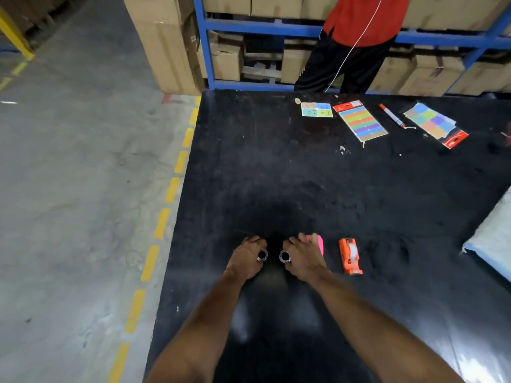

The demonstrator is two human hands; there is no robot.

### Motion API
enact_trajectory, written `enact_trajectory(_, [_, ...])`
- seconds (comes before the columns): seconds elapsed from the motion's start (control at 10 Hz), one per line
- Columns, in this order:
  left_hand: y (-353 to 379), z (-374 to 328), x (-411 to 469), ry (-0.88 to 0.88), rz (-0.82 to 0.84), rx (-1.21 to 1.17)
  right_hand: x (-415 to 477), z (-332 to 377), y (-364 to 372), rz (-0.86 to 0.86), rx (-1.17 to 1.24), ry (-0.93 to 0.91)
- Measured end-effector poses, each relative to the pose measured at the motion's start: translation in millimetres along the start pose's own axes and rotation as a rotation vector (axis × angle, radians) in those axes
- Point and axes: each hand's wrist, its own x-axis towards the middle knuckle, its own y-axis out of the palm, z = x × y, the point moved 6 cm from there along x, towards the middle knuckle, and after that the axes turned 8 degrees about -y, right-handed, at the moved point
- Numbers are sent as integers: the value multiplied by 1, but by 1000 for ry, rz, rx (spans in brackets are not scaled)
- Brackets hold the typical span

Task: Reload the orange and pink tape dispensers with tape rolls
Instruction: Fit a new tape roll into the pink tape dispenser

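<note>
Black table [276,161], orange dispenser [350,256] beside pink dispenser [318,243] under right hand [302,258]

The right hand [302,257] covers most of the pink tape dispenser [319,242], so only a strip of its far side shows. Each hand grips 1 small tape roll [262,255], the other roll [284,256] likewise half buried under fingers. The person in red [362,20] is cut off at the top edge. The writing on the coloured card [316,109] is too small to read.
</note>
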Motion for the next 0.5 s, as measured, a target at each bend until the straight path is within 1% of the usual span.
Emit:
enact_trajectory(0.2, [7,6,8,-3,45,-9,5,-1,-3,14,0,-6])
enact_trajectory(0.3, [8,7,7,-24,128,20,4,-2,-3,45,23,-7])
enact_trajectory(0.4, [0,2,-1,-25,166,106,-8,-6,-10,0,46,-15])
enact_trajectory(0.5, [-10,-4,-10,6,126,157,-18,-11,-18,-98,52,17])
